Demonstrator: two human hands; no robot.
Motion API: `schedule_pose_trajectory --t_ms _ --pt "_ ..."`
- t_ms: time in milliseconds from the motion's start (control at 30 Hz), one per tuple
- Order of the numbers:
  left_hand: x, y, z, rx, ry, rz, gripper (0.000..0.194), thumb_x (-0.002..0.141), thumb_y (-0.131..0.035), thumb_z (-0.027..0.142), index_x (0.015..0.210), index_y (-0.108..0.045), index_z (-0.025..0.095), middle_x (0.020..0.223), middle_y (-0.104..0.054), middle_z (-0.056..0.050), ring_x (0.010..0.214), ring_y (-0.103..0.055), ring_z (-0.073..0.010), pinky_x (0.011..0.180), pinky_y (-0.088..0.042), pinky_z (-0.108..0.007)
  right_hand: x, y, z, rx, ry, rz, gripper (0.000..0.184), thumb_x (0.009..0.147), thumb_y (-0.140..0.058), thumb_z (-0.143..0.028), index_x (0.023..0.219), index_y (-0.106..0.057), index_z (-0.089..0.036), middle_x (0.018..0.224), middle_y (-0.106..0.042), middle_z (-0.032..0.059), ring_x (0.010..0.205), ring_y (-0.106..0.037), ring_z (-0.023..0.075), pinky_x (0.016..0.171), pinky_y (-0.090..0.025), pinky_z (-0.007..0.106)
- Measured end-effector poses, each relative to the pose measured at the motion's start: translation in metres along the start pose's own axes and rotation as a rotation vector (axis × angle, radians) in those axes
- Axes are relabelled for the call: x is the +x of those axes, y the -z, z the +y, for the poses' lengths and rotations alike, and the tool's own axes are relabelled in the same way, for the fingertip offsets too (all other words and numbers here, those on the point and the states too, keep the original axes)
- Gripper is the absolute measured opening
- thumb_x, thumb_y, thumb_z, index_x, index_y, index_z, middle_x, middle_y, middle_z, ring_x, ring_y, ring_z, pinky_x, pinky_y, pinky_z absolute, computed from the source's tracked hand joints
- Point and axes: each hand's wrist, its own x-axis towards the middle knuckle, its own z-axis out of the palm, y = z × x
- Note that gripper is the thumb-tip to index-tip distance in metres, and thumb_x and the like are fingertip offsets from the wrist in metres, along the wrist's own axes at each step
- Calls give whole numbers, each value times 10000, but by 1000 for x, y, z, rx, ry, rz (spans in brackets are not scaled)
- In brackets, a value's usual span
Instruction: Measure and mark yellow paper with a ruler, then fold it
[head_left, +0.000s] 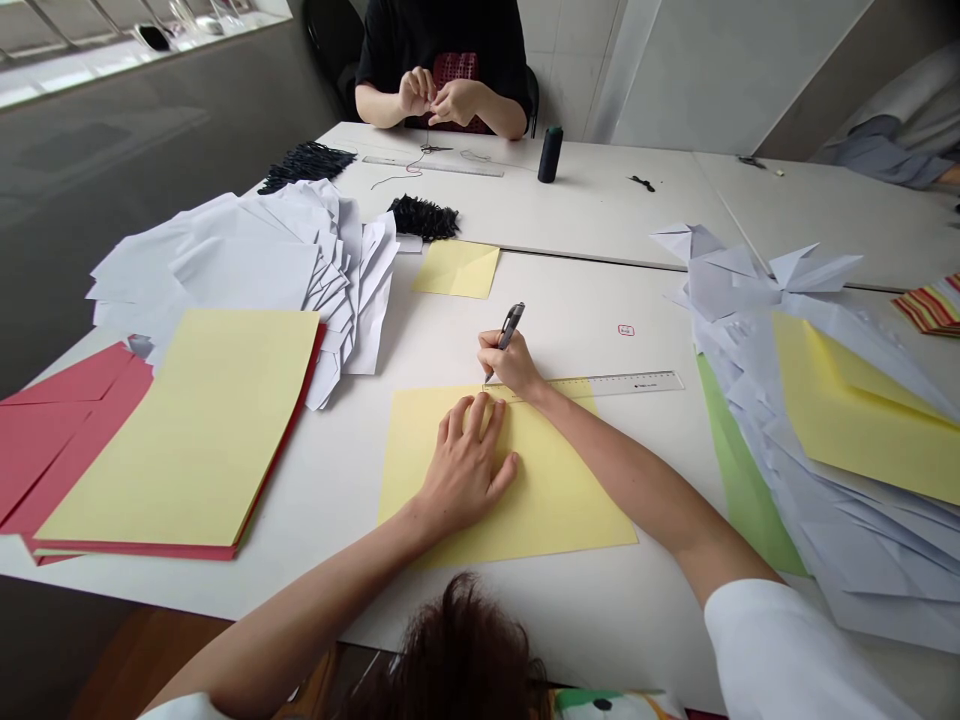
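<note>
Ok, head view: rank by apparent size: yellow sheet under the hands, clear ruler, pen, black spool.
Largest to smallest:
1. yellow sheet
2. clear ruler
Then pen and black spool: unsure. They look close, and the spool sits farther from the camera.

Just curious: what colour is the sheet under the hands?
The sheet is pale yellow, in the head view.

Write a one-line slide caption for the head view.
Right hand holds a pen at a ruler's end while the left hand presses flat on yellow paper.
</note>
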Motion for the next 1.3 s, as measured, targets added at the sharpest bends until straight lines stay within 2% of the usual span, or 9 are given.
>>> schedule_pose_trajectory --t_ms 367,600,700,833,933,1067,1200,1300 --pt "0 -1 0 10 -3 -1 648 980 -392 463 1509 -384 88 1540 -363 -195 1419 -277 -379 1133 -315 -537 1 0 0 72 14 41 202 568 -472 -154 462 -308 -209 480 -280 -50 516 -305 99 495 -245 268" --pt "0 -2 -1 10 4 -8 656 980 -388 471 1517 -377 94 1553 -349 -193 1426 -269 -381 1142 -310 -543 6 0 5 248 -31 89 176 649 -558 -178 551 -417 -213 490 -397 -68 479 -360 82 464 -288 232" --pt "-1 -1 0 3 9 -5 655 979 -388 470 1518 -371 96 1554 -344 -194 1433 -259 -382 1148 -302 -547 13 12 1 322 -60 133 166 722 -627 -279 663 -484 -219 533 -529 -60 476 -426 79 472 -342 220" --pt "-1 0 0 -24 15 -4 639 973 -398 470 1509 -373 121 1553 -339 -186 1432 -263 -374 1146 -310 -543 9 51 -20 262 -7 241 318 825 -644 -518 931 -518 -245 739 -716 -14 591 -623 112 571 -462 235" --pt "-1 0 0 -31 18 -2 636 974 -398 476 1512 -362 139 1559 -322 -184 1442 -247 -375 1141 -313 -552 -13 86 -37 18 70 289 427 892 -566 -617 1128 -543 -261 830 -758 16 709 -708 157 663 -518 278" --pt "0 0 -1 -28 9 3 636 979 -390 485 1512 -358 140 1541 -332 -185 1432 -255 -375 1136 -317 -556 -62 118 -43 -315 85 287 392 970 -473 -572 1120 -617 -239 850 -762 46 850 -739 202 808 -546 344" --pt "1 1 0 -37 1 9 627 979 -389 491 1503 -368 148 1520 -352 -181 1412 -278 -370 1126 -329 -562 -112 129 -31 -559 34 171 324 1010 -439 -445 1155 -638 -235 1031 -750 80 1040 -710 242 884 -524 375" --pt "0 1 0 -47 11 7 631 975 -400 492 1505 -368 151 1530 -342 -181 1418 -272 -372 1126 -331 -571 -142 127 -22 -720 16 89 332 1018 -413 -380 1193 -645 -219 1049 -726 100 1026 -682 264 896 -511 403"
